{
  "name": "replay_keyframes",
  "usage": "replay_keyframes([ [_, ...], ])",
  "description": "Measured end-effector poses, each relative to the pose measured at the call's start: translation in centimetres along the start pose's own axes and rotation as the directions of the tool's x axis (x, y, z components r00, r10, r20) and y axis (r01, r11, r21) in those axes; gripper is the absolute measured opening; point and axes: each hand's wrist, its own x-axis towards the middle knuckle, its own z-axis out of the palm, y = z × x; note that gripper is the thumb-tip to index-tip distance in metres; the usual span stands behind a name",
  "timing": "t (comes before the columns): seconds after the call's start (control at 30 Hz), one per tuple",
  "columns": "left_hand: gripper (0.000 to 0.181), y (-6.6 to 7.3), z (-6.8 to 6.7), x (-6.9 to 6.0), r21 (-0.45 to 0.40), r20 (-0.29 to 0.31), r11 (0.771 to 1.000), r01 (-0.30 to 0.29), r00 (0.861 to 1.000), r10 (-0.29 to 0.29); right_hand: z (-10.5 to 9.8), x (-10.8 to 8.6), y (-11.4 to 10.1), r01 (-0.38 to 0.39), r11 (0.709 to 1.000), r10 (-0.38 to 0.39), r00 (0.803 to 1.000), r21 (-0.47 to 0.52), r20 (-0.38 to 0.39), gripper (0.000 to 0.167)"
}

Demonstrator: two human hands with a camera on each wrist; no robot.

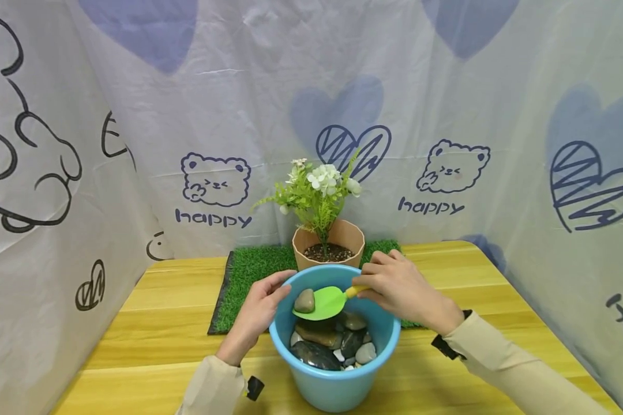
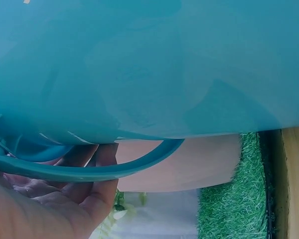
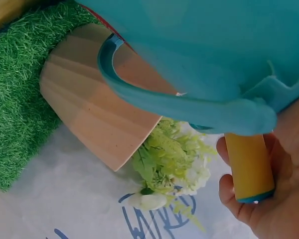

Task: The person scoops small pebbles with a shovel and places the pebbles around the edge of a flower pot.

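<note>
A light-blue bucket (image 1: 334, 387) stands at the front of the table with wet stones (image 1: 316, 353) of several sizes inside. My left hand (image 1: 258, 305) grips the bucket's left rim; in the left wrist view its fingers (image 2: 107, 154) lie by the blue bail handle (image 2: 84, 173). In my right hand (image 1: 397, 287) is a toy trowel with a green blade (image 1: 328, 304) and a yellow handle (image 3: 250, 167). The blade hangs over the stones within the bucket's mouth, carrying one rounded grey-brown stone (image 1: 304, 301) near its tip.
Just behind the bucket, a peach flowerpot (image 1: 300, 245) holds white flowers (image 1: 324, 180) and green leaves. It sits on an artificial-grass mat (image 1: 239, 288) on the wooden table (image 1: 150, 340). Printed cloth (image 1: 291, 57) hangs around the back and sides.
</note>
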Motion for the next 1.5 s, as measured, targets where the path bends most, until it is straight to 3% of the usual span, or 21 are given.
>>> replay_keyframes([
  [0.13,0.036,0.0,0.0,0.0,0.003,-0.001,1.000,-0.001,1.000,0.001,0.3,0.3,0.1,0.001,0.999,-0.002,1.000,-0.034,-0.018,0.021],
  [0.57,0.036,0.2,-0.2,-0.1,0.012,0.004,1.000,-0.009,1.000,0.009,-0.1,0.2,0.6,0.003,0.999,-0.001,0.999,-0.052,0.032,0.022],
  [1.0,0.036,0.1,0.0,-0.2,-0.009,0.003,1.000,0.002,1.000,-0.002,-0.3,-1.4,1.1,-0.059,0.998,0.059,0.998,0.013,0.011,0.022],
  [1.23,0.036,0.3,-0.1,-0.2,-0.025,0.002,1.000,-0.008,1.000,0.008,-0.2,-1.5,1.2,-0.125,0.991,0.124,0.992,0.055,0.018,0.023],
  [1.5,0.037,0.4,-0.1,-0.2,-0.006,-0.002,1.000,-0.011,1.000,0.011,0.0,-1.6,1.2,-0.143,0.987,0.143,0.990,0.077,0.004,0.023],
])
